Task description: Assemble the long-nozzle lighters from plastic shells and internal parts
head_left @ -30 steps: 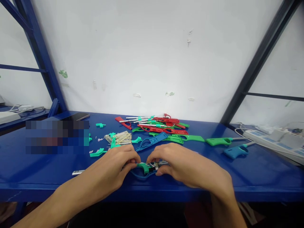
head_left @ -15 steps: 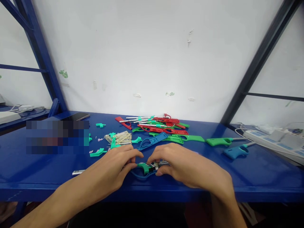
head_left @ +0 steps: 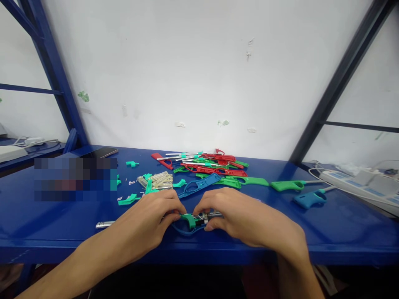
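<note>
Both my hands meet over a lighter assembly [head_left: 190, 222] lying near the front edge of the blue table [head_left: 343, 236]. It has a blue handle shell, a green trigger piece and small metal parts inside. My left hand [head_left: 156, 216] pinches its left end, fingers curled. My right hand [head_left: 230, 214] presses its fingers closed on the metal parts at its right end. A metal tube [head_left: 104, 224] sticks out to the left of my left hand.
Behind my hands lie a pile of red and green handle shells [head_left: 215, 166], a blue shell [head_left: 199, 185], a bundle of metal tubes [head_left: 157, 181] and loose green triggers [head_left: 128, 200]. Two finished lighters [head_left: 308, 197] lie right. A power strip [head_left: 361, 180] sits far right.
Almost nothing has moved. My left fingers have shifted slightly on the green trigger piece; both hands stay on the assembly.
</note>
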A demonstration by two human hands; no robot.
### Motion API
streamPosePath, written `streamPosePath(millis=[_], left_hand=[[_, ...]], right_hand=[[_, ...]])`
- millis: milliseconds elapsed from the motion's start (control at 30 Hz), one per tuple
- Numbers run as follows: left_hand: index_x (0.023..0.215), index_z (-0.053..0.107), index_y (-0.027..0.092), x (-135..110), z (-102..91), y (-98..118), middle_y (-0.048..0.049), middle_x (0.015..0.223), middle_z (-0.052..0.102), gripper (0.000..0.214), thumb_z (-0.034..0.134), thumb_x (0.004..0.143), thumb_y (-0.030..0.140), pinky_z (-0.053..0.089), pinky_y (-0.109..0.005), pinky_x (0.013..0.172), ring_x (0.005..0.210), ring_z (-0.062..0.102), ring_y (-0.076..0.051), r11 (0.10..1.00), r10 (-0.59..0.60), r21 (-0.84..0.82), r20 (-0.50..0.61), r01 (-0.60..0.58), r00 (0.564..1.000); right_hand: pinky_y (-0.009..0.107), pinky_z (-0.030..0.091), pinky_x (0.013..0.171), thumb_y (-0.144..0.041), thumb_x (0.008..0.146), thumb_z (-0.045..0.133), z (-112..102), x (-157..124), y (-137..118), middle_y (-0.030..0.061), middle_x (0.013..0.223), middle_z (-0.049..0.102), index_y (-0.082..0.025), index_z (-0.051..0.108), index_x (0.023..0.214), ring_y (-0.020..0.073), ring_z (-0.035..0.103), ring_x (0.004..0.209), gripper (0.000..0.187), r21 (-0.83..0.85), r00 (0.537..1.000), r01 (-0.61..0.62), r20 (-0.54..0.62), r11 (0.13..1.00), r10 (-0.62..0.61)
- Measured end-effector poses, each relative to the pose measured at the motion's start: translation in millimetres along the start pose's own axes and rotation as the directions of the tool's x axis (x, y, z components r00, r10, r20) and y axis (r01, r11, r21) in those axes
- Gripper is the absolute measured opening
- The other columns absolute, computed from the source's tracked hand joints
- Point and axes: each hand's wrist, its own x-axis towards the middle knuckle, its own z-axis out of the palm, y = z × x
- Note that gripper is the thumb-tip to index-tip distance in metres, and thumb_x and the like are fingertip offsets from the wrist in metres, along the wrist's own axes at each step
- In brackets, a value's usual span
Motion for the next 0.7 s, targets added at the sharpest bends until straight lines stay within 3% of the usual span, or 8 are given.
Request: streamPosePath(millis=[700], left_hand=[[0.093,0.062,0.023,-4.4,9.0,-4.2,-0.0024,0.098,0.067,0.022,0.044,0.102,0.014,0.042,-0.031,0.076,0.086,0.062,-0.020,0.999,0.006,0.047,-0.014,-0.006,1.000]], right_hand=[[0.031,0.052,0.091,-0.009,0.094,0.068,0.2,0.6,0.6,0.0050,0.118,0.081,-0.023,0.077,0.117,0.0242,0.072,0.113,0.029,0.027,1.000,0.022,0.001,0.999,-0.022]])
